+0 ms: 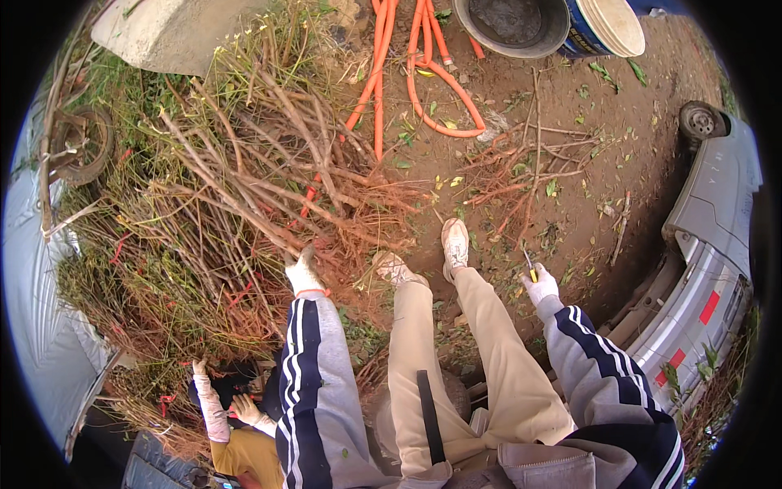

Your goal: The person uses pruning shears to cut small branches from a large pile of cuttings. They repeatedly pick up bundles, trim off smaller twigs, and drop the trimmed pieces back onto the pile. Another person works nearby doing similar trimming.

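My left hand point(303, 275), in a white glove, is closed around the lower part of a brown woody stem point(227, 191). That stem slants up and left across a heap of cut branches or bare-root saplings point(208, 257) with reddish fine roots. Out to the right, my right hand point(541, 285), also gloved, grips a hand tool point(533, 274) with a yellow handle and a narrow metal tip pointing away from me. Its exact kind cannot be made out. A smaller pile of cut reddish roots and sticks point(519, 177) lies on the soil beyond the tool.
Orange hose point(446, 125) loops over the ground ahead, near a dark bucket point(513, 27) and a pale plastic pail point(611, 27). A silver vehicle point(702, 244) stands at right. Another person's gloved hand point(246, 409) is at lower left, beside the heap. A wheel point(82, 145) stands at far left.
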Demonstrator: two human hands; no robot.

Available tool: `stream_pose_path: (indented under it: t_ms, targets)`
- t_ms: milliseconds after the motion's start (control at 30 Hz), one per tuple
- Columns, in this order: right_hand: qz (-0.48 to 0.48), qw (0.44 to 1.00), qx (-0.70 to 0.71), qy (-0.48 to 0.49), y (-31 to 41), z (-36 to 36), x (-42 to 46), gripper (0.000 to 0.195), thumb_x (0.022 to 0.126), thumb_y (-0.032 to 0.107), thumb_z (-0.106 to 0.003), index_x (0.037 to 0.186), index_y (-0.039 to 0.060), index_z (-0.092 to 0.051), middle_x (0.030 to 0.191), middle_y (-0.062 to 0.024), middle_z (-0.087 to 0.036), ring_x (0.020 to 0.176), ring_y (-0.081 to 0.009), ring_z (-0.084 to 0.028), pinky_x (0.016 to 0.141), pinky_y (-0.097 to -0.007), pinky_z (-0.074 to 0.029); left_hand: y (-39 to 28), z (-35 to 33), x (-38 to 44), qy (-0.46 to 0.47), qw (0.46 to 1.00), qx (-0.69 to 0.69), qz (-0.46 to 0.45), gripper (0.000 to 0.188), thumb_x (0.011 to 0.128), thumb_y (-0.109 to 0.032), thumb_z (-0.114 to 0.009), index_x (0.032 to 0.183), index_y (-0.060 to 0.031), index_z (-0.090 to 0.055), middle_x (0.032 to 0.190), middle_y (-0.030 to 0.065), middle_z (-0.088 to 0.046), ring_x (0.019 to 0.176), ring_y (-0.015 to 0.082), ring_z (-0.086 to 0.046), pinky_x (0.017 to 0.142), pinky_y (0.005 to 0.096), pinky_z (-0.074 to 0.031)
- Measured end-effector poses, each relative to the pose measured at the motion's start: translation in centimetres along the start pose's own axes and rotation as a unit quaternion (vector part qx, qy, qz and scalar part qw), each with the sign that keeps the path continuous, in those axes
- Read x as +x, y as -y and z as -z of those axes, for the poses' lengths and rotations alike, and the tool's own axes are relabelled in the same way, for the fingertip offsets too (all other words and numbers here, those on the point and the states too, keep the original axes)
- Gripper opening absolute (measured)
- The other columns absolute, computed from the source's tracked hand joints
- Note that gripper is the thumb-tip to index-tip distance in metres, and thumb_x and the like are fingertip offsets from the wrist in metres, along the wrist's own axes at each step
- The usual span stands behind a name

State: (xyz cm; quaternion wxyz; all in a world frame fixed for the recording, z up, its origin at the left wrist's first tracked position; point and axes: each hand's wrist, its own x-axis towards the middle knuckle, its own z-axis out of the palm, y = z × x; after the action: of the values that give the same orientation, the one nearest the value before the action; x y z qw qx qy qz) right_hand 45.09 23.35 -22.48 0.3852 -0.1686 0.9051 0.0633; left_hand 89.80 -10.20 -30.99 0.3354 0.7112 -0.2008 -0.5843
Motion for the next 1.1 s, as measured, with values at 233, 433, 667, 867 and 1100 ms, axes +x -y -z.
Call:
stream_pose_path:
  t_ms: [233, 433, 667, 867, 1100]
  targets:
    - [-0.072, 0.986, -0.127, 0.075, 0.3, 0.7, 15.6, 0.066, 0.080, 0.034, -0.073, 0.137, 0.0108, -0.047, 0.120, -0.0172, -0.065, 0.111, -0.0332, -0.062, 0.094, -0.0392, -0.049, -2.3, 0.7, 0.3, 0.022, 0.999, 0.021, 0.039, 0.035, 0.082, -0.008, -0.068, 0.114, -0.0050, -0.055, 0.089, 0.0066, -0.062, 0.067, 0.0181, -0.060, 0.058, 0.0335, -0.052]
    - [0.019, 0.997, -0.038, 0.058, -6.2, -4.1, 33.5, 0.088, 0.074, 0.034, -0.080, 0.146, 0.0067, -0.039, 0.137, -0.0186, -0.054, 0.125, -0.0317, -0.054, 0.103, -0.0365, -0.044, 1.4, -0.7, 3.1, 0.073, 0.996, 0.005, 0.057, 0.023, 0.084, -0.005, -0.063, 0.105, -0.0057, -0.055, 0.082, 0.0057, -0.061, 0.062, 0.0175, -0.058, 0.053, 0.0295, -0.049]
    - [0.110, 0.962, 0.113, -0.221, -4.5, -7.3, 36.2, 0.048, 0.084, 0.018, -0.070, 0.129, 0.0111, -0.055, 0.100, -0.0105, -0.066, 0.088, -0.0254, -0.063, 0.083, -0.0355, -0.049, -2.7, -0.8, -0.9, 0.015, 0.993, 0.113, -0.041, 0.027, 0.084, -0.007, -0.069, 0.107, -0.0025, -0.055, 0.074, 0.0044, -0.061, 0.053, 0.0119, -0.054, 0.046, 0.0247, -0.043]
    - [0.050, 0.975, 0.209, -0.057, -1.7, -0.6, 31.2, 0.080, 0.078, 0.025, -0.082, 0.143, 0.0009, -0.042, 0.134, -0.0112, -0.054, 0.118, -0.0209, -0.053, 0.100, -0.0299, -0.042, -5.8, -0.8, -4.9, -0.004, 0.986, 0.130, -0.100, 0.044, 0.084, -0.011, -0.070, 0.122, 0.0019, -0.051, 0.092, 0.0030, -0.059, 0.073, 0.0102, -0.054, 0.066, 0.0255, -0.044]
    - [0.198, 0.926, 0.303, 0.105, 4.3, 2.7, 15.3, 0.075, 0.079, 0.010, -0.079, 0.143, -0.0009, -0.042, 0.136, -0.0133, -0.054, 0.124, -0.0195, -0.050, 0.104, -0.0303, -0.039, -14.5, 0.6, -12.4, -0.013, 0.982, 0.044, -0.181, 0.075, 0.087, -0.007, -0.068, 0.147, -0.0061, -0.024, 0.091, 0.0117, -0.064, 0.059, 0.0168, -0.062, 0.042, 0.0269, -0.050]
